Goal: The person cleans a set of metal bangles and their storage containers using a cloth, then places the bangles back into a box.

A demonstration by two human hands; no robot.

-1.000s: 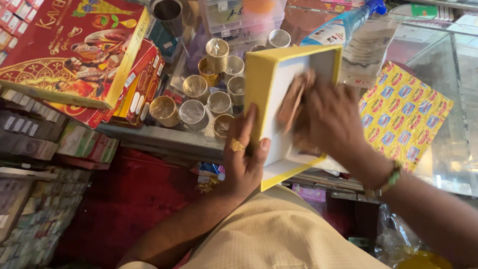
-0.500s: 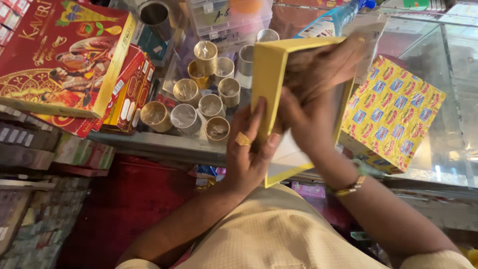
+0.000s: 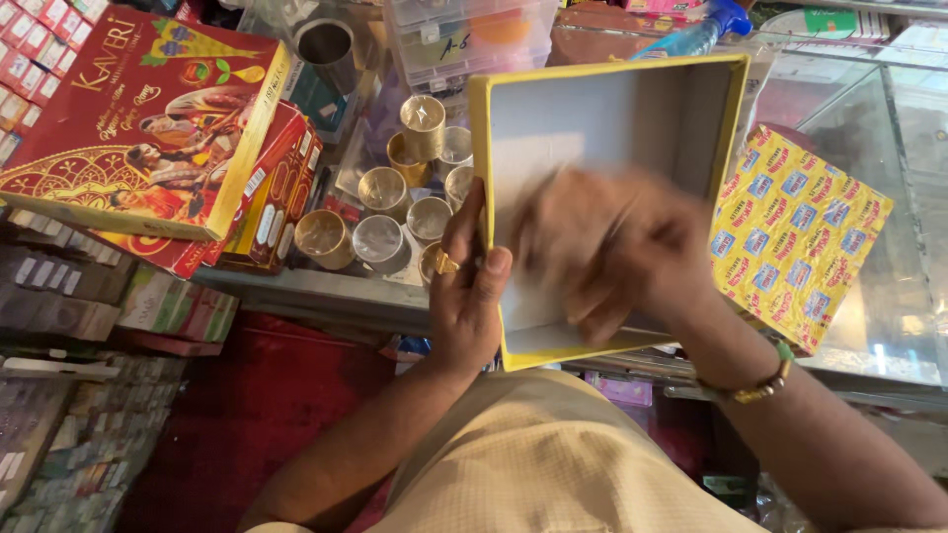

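My left hand [image 3: 464, 296], with a gold ring on one finger, grips the left wall of an open yellow box [image 3: 592, 109] with a white inside. The box is tilted up toward me above the counter edge. My right hand [image 3: 632, 257] is inside the box, blurred by motion, and presses what looks like a brownish cloth [image 3: 548, 222] against the white bottom. A bracelet sits on my right wrist.
Several small round metal cups [image 3: 395, 197] stand left of the box. A large red flat box [image 3: 138, 118] lies on stacked packets at far left. A yellow printed packet [image 3: 800, 232] rests on the glass counter [image 3: 889, 326] at right. A clear plastic container [image 3: 474, 35] and spray bottle [image 3: 701, 30] are behind.
My right hand has swept from the box's upper edge down to its lower part. The box has turned so its open inside faces me more fully. My left hand keeps its grip.
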